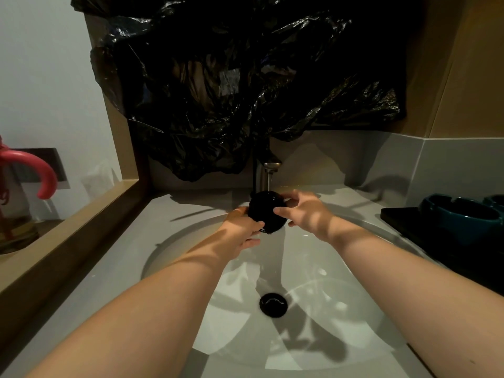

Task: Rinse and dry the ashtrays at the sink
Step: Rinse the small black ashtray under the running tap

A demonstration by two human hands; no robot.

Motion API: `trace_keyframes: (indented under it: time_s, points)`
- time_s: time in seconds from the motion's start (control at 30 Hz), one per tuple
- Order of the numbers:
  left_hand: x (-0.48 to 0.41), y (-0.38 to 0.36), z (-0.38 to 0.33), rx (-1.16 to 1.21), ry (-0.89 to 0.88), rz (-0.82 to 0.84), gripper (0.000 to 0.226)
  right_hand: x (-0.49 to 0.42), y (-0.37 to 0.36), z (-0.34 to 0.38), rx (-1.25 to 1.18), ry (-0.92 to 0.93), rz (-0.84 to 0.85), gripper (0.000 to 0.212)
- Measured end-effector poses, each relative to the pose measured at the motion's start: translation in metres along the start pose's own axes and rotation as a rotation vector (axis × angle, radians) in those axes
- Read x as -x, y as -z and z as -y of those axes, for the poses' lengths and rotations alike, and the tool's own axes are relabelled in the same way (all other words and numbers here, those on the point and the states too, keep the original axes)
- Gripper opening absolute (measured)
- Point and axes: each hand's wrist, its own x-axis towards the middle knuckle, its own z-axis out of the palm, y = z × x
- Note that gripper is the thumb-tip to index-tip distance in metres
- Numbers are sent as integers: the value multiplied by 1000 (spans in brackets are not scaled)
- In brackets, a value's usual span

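Black ashtray held over the sink under the running tap; left hand fingers curl round its lower left edge, right hand thumb and fingers pinch its right rim. Basin holds a dark drain plug. Teal ashtray sits on a black tray at right.

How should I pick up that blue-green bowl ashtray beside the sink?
Pinch the thick near rim of the teal round glossy ashtray, coming down from the left: it sits mouth-up on the black tray, with the grey wall close behind.
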Motion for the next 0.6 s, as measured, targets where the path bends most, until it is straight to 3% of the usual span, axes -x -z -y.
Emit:
trace_keyframes:
  time_s: [0.13,0.23,0.37,0.53,0.6]
  points:
    - [-5,1,0,-72,-74,-90,45,-4,-1,2,123,103,-44,40]
    - [-7,1,1,-59,-56,-56,40,-4,-4,0,189,112,-21,41]
    - [-7,1,0,38,-12,-32,40,-3,0,3,110,123,-38,52]
    - [-3,2,-5,270,98,-16,41,-1,8,-4,-196,-179,156,49]
    - [0,2,-4,238,142,15,37,-1,9,-6,-263,-223,147,40]
